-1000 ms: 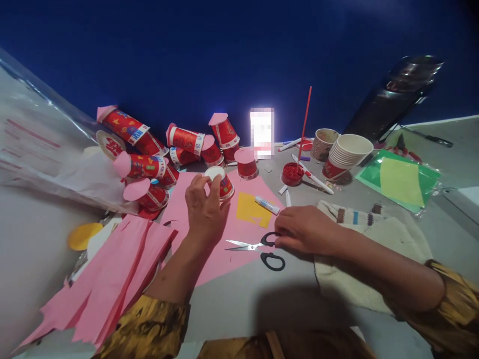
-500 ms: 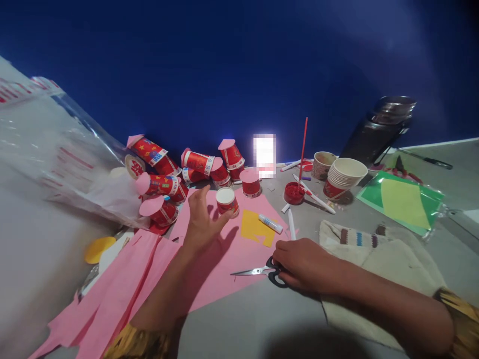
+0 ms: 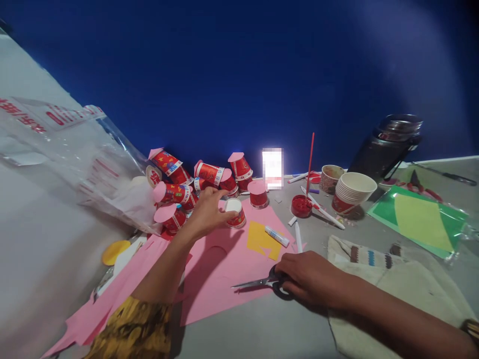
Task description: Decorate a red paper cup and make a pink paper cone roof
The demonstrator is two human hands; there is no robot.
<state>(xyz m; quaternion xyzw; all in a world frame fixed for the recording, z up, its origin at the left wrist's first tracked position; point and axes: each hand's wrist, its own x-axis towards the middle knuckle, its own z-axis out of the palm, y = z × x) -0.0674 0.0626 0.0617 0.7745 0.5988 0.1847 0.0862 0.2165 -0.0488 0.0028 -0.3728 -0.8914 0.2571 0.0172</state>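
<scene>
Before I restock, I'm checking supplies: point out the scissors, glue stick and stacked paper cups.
Scissors [image 3: 265,282]: head view, on the blades near the pivot.
Glue stick [image 3: 277,236]: head view, middle of its barrel.
Stacked paper cups [image 3: 349,196]: head view, on their white rims.

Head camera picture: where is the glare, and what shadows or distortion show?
Head view: a blocky white patch glares against the dark blue wall; head view: the left hand casts a shadow across the pink sheet; head view: the black flask looks tilted, perhaps by wide-lens distortion.
</scene>
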